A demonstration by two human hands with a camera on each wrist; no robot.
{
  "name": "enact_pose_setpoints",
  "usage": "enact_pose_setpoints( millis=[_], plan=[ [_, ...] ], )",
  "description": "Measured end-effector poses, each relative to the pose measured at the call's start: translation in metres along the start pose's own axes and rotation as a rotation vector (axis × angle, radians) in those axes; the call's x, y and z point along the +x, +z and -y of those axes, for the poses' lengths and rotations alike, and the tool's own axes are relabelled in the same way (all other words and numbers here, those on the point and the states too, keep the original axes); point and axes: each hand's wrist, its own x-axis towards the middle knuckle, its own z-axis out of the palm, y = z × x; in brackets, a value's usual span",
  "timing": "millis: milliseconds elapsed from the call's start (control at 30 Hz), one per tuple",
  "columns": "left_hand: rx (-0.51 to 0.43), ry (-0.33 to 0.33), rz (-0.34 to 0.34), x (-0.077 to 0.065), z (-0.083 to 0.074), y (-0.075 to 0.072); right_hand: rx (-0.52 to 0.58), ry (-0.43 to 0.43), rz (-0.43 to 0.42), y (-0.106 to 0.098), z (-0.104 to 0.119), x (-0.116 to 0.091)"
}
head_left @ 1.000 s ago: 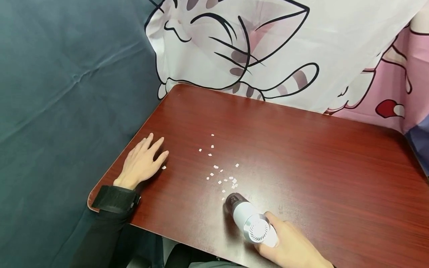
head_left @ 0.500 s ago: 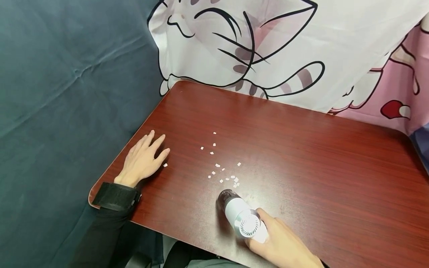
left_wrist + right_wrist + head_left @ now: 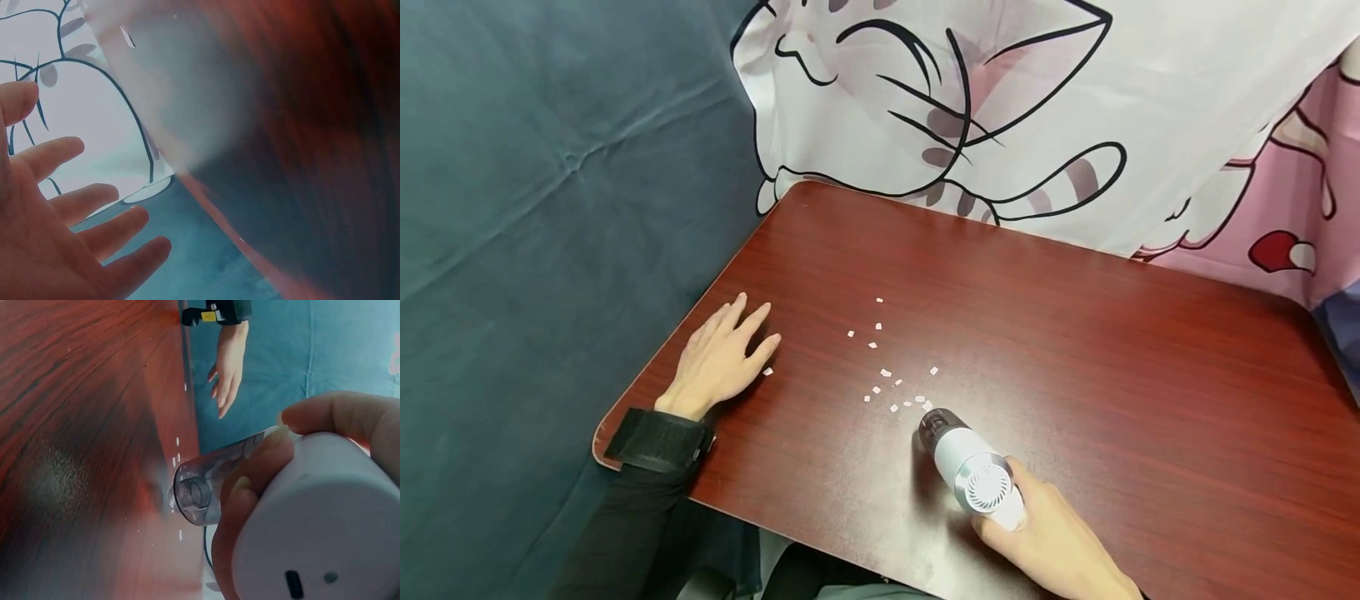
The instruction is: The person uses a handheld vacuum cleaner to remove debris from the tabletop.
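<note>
My right hand point(image 3: 1048, 533) grips the handle of a small white handheld vacuum cleaner point(image 3: 962, 454). Its dark see-through nozzle point(image 3: 197, 490) points down at the table beside small white paper scraps point(image 3: 920, 399). In the right wrist view, fingers and thumb wrap round the white handle, whose butt end faces the camera. At the table's left side, my left hand point(image 3: 718, 362) is spread with nothing in it, fingers apart. One paper scrap point(image 3: 768, 372) lies near its thumb. The left wrist view shows that palm and its straight fingers point(image 3: 100, 200).
Several more scraps point(image 3: 878, 327) are scattered over the middle of the reddish-brown table point(image 3: 1112, 358). A white cat-print cloth point(image 3: 865, 125) hangs along the far edge. Blue-grey fabric point(image 3: 550, 208) lies along the left edge.
The vacuum first shifted left, then right and forward to the scrap cluster. Two scraps formerly near the nozzle are gone from view, and a few in the cluster no longer show. The left hand stays put.
</note>
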Motion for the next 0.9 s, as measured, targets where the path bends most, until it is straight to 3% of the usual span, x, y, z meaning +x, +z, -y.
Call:
enact_pose_setpoints(
  millis=[400,700,900],
  plan=[
    [0.005,-0.011,0.008,-0.008,0.003,0.001,0.091,-0.048,-0.040,0.000,-0.010,0.009],
    [0.012,-0.021,-0.004,-0.010,0.005,-0.001,0.194,-0.015,0.028,-0.003,-0.009,0.015],
    [0.009,-0.018,-0.012,-0.008,0.004,-0.002,0.204,0.002,0.039,-0.005,-0.005,0.021]
  ],
)
